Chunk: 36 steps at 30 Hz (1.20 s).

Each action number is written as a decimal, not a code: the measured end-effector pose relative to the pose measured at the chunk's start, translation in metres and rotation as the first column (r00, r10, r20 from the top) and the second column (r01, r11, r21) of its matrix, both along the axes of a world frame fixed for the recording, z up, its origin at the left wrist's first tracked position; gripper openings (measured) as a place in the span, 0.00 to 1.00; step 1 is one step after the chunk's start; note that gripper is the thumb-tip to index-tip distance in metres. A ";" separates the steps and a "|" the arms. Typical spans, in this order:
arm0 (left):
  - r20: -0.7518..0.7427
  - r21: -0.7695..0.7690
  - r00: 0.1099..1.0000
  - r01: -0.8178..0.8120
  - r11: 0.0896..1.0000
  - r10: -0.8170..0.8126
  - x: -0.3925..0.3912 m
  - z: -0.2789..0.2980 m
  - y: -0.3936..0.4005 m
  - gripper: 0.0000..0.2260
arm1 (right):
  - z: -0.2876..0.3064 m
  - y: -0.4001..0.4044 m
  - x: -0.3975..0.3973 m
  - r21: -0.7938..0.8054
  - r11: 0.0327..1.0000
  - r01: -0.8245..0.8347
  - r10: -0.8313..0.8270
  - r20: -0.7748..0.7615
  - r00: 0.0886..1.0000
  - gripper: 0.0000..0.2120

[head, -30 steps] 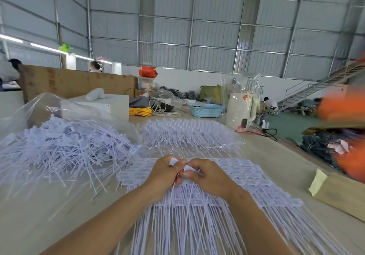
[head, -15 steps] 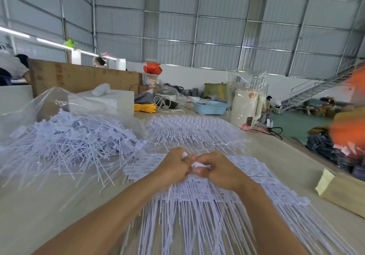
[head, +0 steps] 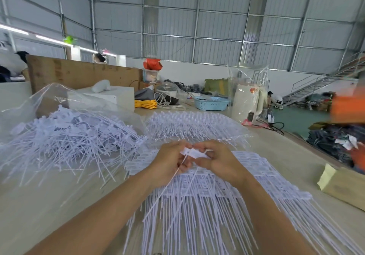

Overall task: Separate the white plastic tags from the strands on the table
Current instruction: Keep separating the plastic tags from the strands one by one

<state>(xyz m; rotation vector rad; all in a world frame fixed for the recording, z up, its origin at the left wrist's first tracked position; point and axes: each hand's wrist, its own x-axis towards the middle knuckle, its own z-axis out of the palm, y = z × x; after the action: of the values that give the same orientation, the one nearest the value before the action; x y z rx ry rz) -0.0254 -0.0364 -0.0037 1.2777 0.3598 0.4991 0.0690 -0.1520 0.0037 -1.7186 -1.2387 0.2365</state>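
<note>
A: Head view. Done so far?

B: Judging by the loose heap (head: 65, 136) on the left of the table (head: 39, 205), plenty separated already. Far more left: a broad joined sheet (head: 197, 195) under both hands, another batch (head: 193, 126) behind.

A: Grip?

B: Left hand (head: 167, 164) and right hand (head: 219, 162) both pinching one white tag (head: 192, 153), lifted just above the sheet.

A: Pointing which way?

B: Head up between the fingers, long strand (head: 167, 185) trailing down-left toward the body.
</note>
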 end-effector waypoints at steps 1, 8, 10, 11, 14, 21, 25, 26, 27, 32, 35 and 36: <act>-0.006 -0.017 0.999 0.031 0.999 -0.031 0.000 0.001 -0.001 0.17 | 0.000 0.001 -0.001 0.000 1.000 0.017 -0.017 0.003 1.000 0.15; -0.026 0.273 0.997 -0.060 0.960 0.070 0.002 -0.009 -0.005 0.10 | -0.005 0.001 0.001 0.014 0.998 -0.056 0.056 -0.014 0.998 0.17; -0.003 0.247 0.993 -0.114 0.962 0.118 0.002 -0.007 -0.001 0.08 | -0.007 0.002 0.003 -0.021 0.999 -0.032 0.032 0.041 0.999 0.09; -0.005 0.234 0.992 -0.118 0.965 0.123 0.001 -0.006 0.000 0.08 | -0.008 0.002 0.004 -0.033 0.999 -0.034 0.035 0.054 0.998 0.07; -0.028 0.132 0.995 -0.092 0.987 0.096 0.001 -0.003 0.001 0.15 | -0.011 0.003 0.006 -0.048 0.998 -0.047 0.050 0.057 0.997 0.10; -0.067 0.156 0.988 -0.129 0.979 0.141 0.004 -0.001 0.000 0.20 | -0.011 0.006 0.008 -0.008 1.000 -0.023 0.023 0.014 1.000 0.08; -0.039 0.336 0.996 -0.062 0.940 0.080 0.002 -0.008 -0.003 0.15 | -0.009 0.005 0.002 -0.036 0.997 -0.075 0.076 0.026 0.997 0.08; -0.023 0.366 0.997 -0.066 0.928 0.080 0.002 -0.009 -0.004 0.14 | -0.008 0.004 0.001 -0.036 0.996 -0.087 0.087 0.018 0.996 0.09; -0.008 0.373 0.997 -0.069 0.925 0.078 0.001 -0.010 -0.005 0.13 | -0.007 0.003 0.000 -0.028 0.995 -0.094 0.094 0.006 0.996 0.11; 0.001 0.379 0.997 -0.077 0.922 0.083 0.002 -0.008 -0.004 0.12 | -0.005 0.002 -0.002 0.012 0.998 -0.066 0.066 0.052 0.997 0.20; -0.027 0.577 0.991 -0.089 0.812 0.127 0.002 -0.006 -0.002 0.14 | -0.004 0.002 -0.001 -0.009 0.999 -0.053 0.054 0.078 0.995 0.21; -0.048 0.644 0.989 -0.078 0.761 0.143 0.002 -0.005 -0.002 0.14 | -0.005 0.002 -0.001 -0.015 0.998 -0.059 0.060 0.074 0.995 0.21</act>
<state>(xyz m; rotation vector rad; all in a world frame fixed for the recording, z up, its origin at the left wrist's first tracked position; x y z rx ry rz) -0.0238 -0.0380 -0.0083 1.9656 0.3577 0.6995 0.0682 -0.1504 -0.0009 -1.7160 -1.3473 0.2175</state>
